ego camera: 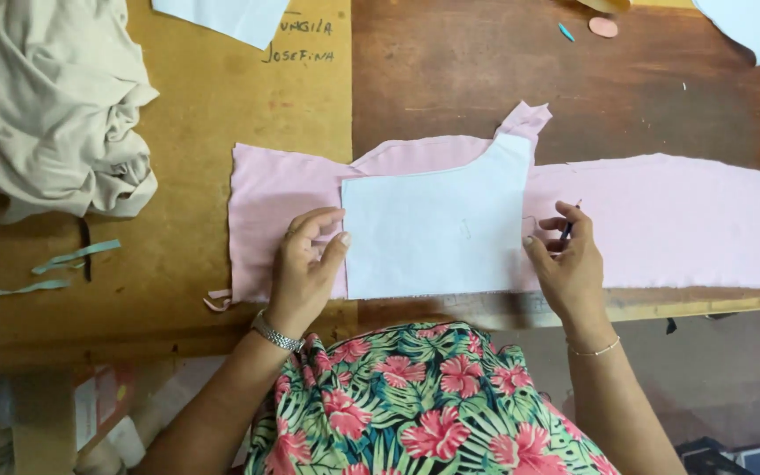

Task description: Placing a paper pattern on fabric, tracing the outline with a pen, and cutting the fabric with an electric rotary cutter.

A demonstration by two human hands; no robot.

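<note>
White paper pattern lies flat on pink fabric. Left hand pins its nine-o'clock edge; right hand fingers pinch a pen at three o'clock. Fabric looks uncut.

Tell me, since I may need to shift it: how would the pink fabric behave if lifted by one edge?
Probably floppy: the pink fabric lies flat and thin on the table, and its upper corner curls. Likely light, given how thin it looks. The white pattern piece on top, held by the left hand, might slide off.
</note>
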